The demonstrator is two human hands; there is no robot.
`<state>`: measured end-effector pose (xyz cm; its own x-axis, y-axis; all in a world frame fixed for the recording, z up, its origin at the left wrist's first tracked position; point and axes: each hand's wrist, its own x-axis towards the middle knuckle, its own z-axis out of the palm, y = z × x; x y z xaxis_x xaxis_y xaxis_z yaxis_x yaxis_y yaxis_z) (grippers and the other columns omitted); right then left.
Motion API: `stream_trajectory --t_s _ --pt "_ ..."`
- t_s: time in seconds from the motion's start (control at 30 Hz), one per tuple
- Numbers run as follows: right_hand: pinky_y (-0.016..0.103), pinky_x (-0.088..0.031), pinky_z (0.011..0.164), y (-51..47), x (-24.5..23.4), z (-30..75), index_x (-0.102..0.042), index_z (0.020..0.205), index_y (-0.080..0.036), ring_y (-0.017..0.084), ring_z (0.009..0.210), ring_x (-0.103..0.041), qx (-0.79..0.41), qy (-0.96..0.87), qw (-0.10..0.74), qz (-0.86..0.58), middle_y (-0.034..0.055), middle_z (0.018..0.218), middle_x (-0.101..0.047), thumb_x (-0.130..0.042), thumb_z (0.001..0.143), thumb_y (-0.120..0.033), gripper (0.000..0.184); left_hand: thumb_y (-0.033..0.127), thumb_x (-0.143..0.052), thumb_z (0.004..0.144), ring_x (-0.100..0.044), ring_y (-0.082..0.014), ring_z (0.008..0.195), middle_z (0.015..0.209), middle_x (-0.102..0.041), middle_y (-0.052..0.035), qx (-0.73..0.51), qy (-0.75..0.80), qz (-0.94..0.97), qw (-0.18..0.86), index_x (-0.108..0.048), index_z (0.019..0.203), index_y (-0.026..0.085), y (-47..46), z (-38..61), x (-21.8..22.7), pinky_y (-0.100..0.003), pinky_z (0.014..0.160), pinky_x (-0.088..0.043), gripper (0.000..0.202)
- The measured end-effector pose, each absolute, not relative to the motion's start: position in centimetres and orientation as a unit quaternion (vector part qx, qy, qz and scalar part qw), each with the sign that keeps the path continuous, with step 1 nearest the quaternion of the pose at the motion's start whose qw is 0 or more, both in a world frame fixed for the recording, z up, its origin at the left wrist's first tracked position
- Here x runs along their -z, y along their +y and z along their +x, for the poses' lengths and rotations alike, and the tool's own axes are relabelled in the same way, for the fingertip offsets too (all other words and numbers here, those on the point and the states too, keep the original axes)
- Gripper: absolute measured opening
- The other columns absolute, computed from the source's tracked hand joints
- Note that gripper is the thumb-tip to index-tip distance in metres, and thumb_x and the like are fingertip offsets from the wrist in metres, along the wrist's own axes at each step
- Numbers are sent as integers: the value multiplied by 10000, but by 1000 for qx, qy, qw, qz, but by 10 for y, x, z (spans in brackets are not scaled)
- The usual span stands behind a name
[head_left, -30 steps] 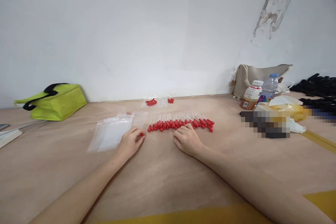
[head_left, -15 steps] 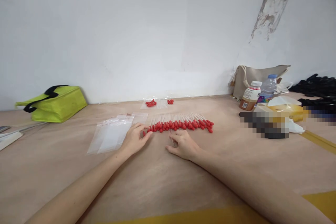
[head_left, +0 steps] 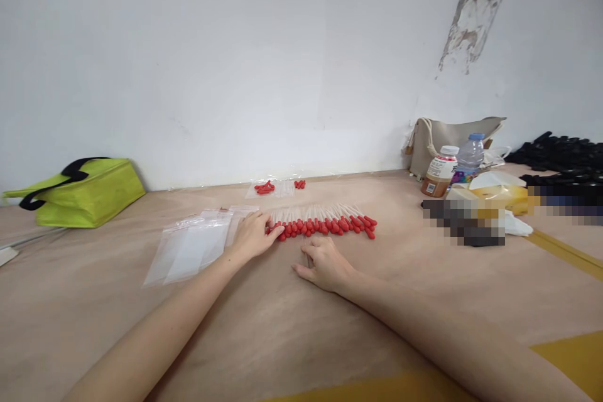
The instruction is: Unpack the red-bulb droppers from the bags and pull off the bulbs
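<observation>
A row of several clear droppers with red bulbs (head_left: 330,225) lies on the tan table (head_left: 282,326). My left hand (head_left: 254,235) rests flat at the row's left end, fingers stretched out and fingertips touching the first red bulbs. My right hand (head_left: 323,264) sits just in front of the row's middle, its fingers curled in on a thin clear tube that barely shows. A stack of clear zip bags (head_left: 188,245) lies directly left of my left hand.
Small bags with loose red bulbs (head_left: 271,188) lie by the wall. A lime-green bag (head_left: 80,191) stands far left. At the right are a beige bag (head_left: 452,132), two bottles (head_left: 438,171), wrappers and black items (head_left: 560,151). Yellow tape (head_left: 560,248) marks the table.
My left hand has slid right from beside the zip bags to the row's left end, bringing a red-bulbed dropper with it. My right hand has drawn back from the row with a thin tube.
</observation>
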<state>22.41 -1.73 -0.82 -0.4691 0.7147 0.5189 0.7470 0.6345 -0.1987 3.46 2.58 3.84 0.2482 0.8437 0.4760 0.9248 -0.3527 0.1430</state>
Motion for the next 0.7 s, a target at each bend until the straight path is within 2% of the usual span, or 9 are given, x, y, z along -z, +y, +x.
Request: stream_trajectory --t_s 0.23,0.37,0.47,0.53,0.63,0.7 --pt "261 -351 631 -19 6 224 -571 657 -141 133 637 -470 7 -853 297 -428 27 659 -521 -606 705 -345 213 354 -475 786 -533 -192 696 665 -569 -35 315 -571 -752 96 -520 615 182 30 31 -29 -307 657 -384 247" --pt "295 -370 697 -22 5 226 -580 879 -142 156 696 -508 -6 -838 346 -422 29 716 -553 -619 696 -367 292 341 -447 814 -528 -180 711 685 -560 -34 358 -566 -737 97 -512 627 178 13 20 -34 -299 660 -402 256" --pt "333 -373 773 -22 -2 236 -525 1061 -157 192 844 -521 19 -809 410 -420 76 902 -567 -591 729 -369 399 325 -449 835 -524 -175 750 742 -568 -33 373 -506 -773 83 -543 716 176 -13 11 -35 -298 694 -410 213" --pt "353 -366 818 -21 -10 245 -489 1132 -163 219 956 -488 50 -800 440 -406 113 1045 -526 -587 731 -383 468 301 -458 841 -524 -177 787 795 -576 -37 356 -454 -813 83 -557 785 178 -28 7 -31 -308 735 -405 167" --pt "382 -335 861 -18 -16 257 -488 1174 -183 236 1008 -455 88 -836 408 -357 117 1110 -510 -595 720 -460 543 277 -476 842 -522 -181 825 847 -584 -46 321 -395 -854 104 -566 825 182 -40 6 -21 -321 767 -393 133" --pt "391 -305 873 -16 -15 262 -525 1150 -207 218 974 -469 95 -870 362 -322 92 1045 -564 -570 753 -466 477 272 -482 843 -523 -181 832 856 -589 -48 313 -373 -865 121 -572 827 186 -40 9 -16 -323 768 -391 126"
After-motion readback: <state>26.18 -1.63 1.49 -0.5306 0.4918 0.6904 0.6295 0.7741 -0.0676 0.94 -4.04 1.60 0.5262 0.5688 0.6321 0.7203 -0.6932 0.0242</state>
